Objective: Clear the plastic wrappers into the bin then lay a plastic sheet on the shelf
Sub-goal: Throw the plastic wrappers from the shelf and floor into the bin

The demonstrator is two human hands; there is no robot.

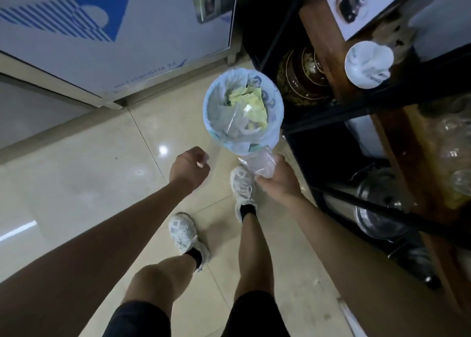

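Observation:
A small round bin (pixel 276 107) lined with a pale blue bag stands on the tiled floor beside a dark shelf unit (pixel 339 117). Yellow paper and clear wrappers lie inside it. My right hand (pixel 277 181) is closed on a bunch of clear plastic wrappers (pixel 260 164), held just short of the bin's near rim. My left hand (pixel 190 167) hovers to the left of the bin with curled fingers, holding nothing that I can see.
The shelf unit on the right carries a brown patterned jar (pixel 300 79), a white cup (pixel 368 64), glassware and metal pots (pixel 382 209). A white and blue cabinet (pixel 114 30) stands at the back left. My feet in white shoes (pixel 242 189) rest on the glossy floor.

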